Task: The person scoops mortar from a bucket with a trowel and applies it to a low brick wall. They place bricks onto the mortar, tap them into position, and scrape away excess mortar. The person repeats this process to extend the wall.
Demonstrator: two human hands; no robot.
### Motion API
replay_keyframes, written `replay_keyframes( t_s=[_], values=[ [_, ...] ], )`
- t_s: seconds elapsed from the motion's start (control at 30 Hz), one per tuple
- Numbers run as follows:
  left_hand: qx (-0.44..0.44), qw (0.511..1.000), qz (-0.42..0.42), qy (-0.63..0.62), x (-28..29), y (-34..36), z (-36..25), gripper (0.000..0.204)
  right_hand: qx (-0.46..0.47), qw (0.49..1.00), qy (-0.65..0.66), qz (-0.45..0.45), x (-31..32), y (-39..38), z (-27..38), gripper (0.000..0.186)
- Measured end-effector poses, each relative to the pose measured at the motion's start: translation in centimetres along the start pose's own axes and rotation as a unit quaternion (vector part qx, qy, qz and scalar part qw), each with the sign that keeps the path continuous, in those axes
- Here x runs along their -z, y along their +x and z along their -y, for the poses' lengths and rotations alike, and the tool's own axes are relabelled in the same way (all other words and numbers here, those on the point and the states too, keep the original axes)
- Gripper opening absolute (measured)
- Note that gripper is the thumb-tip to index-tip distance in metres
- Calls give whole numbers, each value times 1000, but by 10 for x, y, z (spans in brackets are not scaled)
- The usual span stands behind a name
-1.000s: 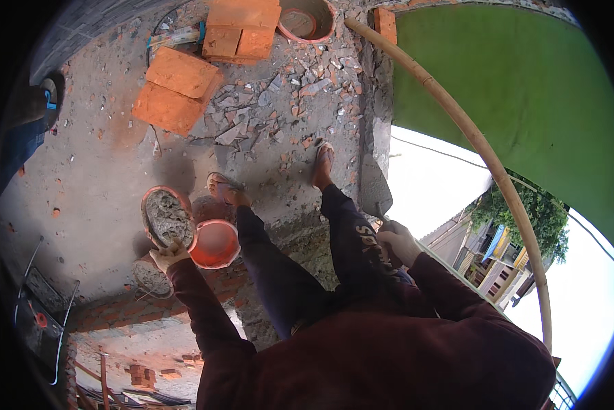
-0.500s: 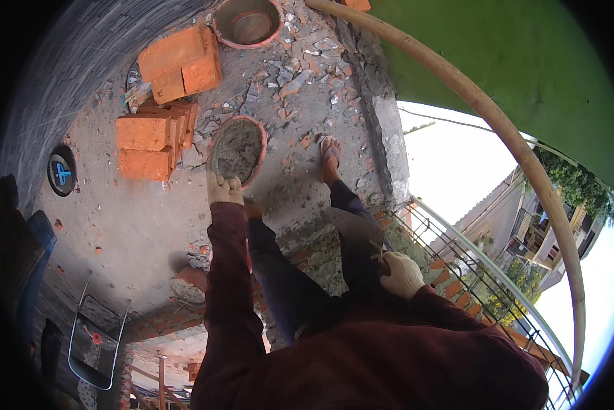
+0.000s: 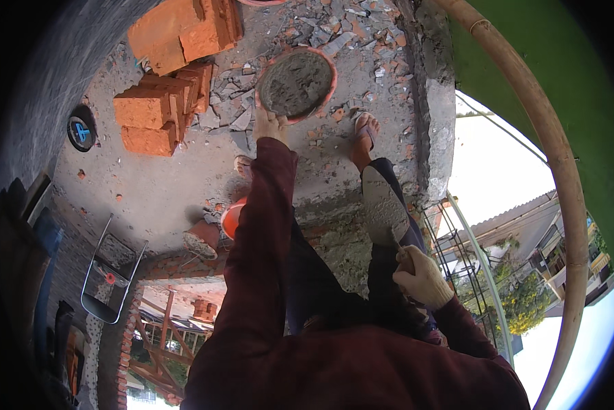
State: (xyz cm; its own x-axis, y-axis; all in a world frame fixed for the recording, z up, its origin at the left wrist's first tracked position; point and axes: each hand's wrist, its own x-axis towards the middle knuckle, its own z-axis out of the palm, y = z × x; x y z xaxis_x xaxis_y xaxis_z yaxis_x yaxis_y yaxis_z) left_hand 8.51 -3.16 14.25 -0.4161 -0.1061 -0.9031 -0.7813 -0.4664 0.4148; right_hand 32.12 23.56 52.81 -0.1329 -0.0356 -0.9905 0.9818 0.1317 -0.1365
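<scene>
My left hand (image 3: 271, 128), in a pale work glove, is closed on the near rim of a round reddish basin (image 3: 334, 85) of wet grey mortar (image 3: 295, 83). Whether the basin rests fully on the floor or is tipped up, I cannot tell. Lower right, close to my right thigh, my gloved right hand (image 3: 423, 280) is wrapped round the handle of a trowel. Mortar coats the trowel's broad blade (image 3: 383, 208), which points away from me above my leg.
Stacked orange bricks (image 3: 146, 113) stand left of the basin, amid rubble (image 3: 235, 102). Nearer lie an orange bucket (image 3: 233, 217) and a metal-framed chair (image 3: 105, 297). A bamboo pole (image 3: 546, 116) curves along the right, past a concrete ledge (image 3: 433, 137) and a drop with steel bars.
The view has shifted. With my left hand on its rim, the basin has moved away from the brick stacks and looks larger and rounder. The trowel blade now shows broadly in front of my right hand.
</scene>
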Motion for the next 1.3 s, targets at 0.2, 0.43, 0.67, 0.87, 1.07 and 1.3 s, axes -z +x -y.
replay_keyframes(
  t_s=[0.2,0.43,0.67,0.87,1.07,1.3],
  values=[
    [-24,806,218,550,68,-142,-22,69,253,872,-361,-213,55,219,77,35],
    [-122,473,497,717,85,-357,-39,13,201,782,-549,-218,61,336,193,20],
    [93,547,594,582,64,-340,-51,14,189,806,-547,-122,34,399,164,24],
    [200,455,638,588,35,-266,25,34,245,870,-421,-74,20,429,157,30],
    [65,451,640,618,9,-206,76,34,345,871,-345,-58,47,434,136,26],
    [-71,397,696,594,6,-198,51,27,355,890,-285,-25,87,400,112,42]
  ],
)
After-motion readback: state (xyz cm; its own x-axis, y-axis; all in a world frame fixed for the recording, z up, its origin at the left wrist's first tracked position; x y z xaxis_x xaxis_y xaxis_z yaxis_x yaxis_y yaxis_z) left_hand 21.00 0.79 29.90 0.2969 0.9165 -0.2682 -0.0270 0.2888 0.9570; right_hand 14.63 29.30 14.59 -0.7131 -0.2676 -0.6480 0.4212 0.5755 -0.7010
